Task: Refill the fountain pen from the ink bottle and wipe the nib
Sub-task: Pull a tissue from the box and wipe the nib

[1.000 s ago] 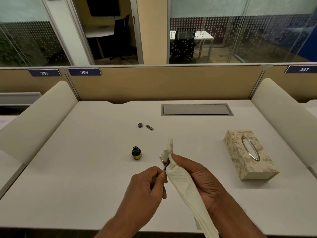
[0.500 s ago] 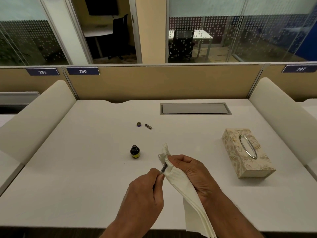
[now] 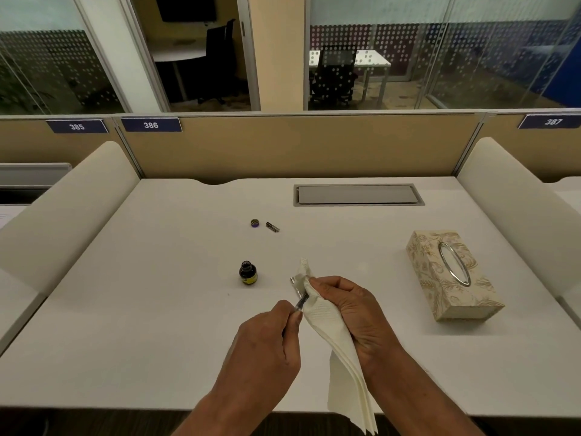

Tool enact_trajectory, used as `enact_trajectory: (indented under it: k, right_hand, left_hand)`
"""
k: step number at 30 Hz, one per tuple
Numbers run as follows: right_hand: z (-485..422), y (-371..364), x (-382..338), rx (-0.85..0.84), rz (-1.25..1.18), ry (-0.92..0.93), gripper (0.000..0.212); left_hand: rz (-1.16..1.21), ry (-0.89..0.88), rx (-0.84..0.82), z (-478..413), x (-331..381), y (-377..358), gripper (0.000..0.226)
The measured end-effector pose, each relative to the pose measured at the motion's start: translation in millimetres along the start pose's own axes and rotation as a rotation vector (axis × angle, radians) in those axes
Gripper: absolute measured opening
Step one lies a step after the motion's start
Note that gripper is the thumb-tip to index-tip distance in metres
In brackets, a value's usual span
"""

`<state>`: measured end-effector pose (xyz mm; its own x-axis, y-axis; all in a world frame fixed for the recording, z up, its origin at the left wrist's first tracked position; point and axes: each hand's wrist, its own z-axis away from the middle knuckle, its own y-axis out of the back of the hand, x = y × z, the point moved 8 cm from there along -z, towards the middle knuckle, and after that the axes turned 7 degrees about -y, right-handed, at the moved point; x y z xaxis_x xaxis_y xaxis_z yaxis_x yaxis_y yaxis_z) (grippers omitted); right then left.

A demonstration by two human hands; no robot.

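My left hand [image 3: 267, 338] grips the fountain pen [image 3: 302, 303]; only a short dark stretch near the nib shows between my hands. My right hand [image 3: 349, 306] pinches a white tissue [image 3: 333, 335] around the pen's tip, so the nib is hidden inside the folds. The tissue's long end hangs down past the desk edge. The small dark ink bottle [image 3: 248, 273] stands uncapped on the desk, left of and beyond my hands. Its cap [image 3: 255, 223] lies farther back, beside a small metal pen part [image 3: 272, 227].
A patterned tissue box [image 3: 452, 275] sits on the right of the white desk [image 3: 157, 309]. A grey cable hatch [image 3: 358, 194] is set into the desk's back. Padded dividers [image 3: 63, 215] flank both sides and a tan partition closes the back.
Both hands have shifted slightly toward me and down with the pen and tissue. The right hand keeps the tissue wrapped on the pen tip; the bottle, cap and box have not moved.
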<state>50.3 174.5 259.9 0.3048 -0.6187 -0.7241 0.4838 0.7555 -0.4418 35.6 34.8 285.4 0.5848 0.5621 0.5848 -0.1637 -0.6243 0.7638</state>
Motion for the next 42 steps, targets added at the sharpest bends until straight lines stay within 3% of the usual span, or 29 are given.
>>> enact_trajectory:
  k: [15,17,20,22,25,31,42]
  right_hand:
    - [-8,8,-9,0.061,-0.129,0.062,0.027]
    - [-9,9,-14,0.068,-0.168,0.081,0.022]
    - [-12,13,-18,0.098,-0.205,0.132,0.006]
    - [-14,16,-19,0.159,-0.141,0.188,0.006]
    - [-15,16,-17,0.246,-0.052,0.264,0.011]
    - [-15,9,-13,0.318,0.064,0.367,0.010]
    - [-12,3,-8,0.252,0.092,0.302,0.017]
  left_hand:
    - [0.120,0.092,-0.024,0,-3,5,0.021]
    - [0.231,0.177,-0.009,1,-9,8,0.024]
    - [0.599,0.348,0.025,3,-11,7,0.028]
    - [0.804,0.393,0.071,5,-6,3,0.029]
    - [0.913,0.411,0.147,7,-2,-4,0.032]
    - [0.893,0.409,0.197,9,2,-16,0.032]
    - [0.858,0.291,0.370,13,2,7,0.029]
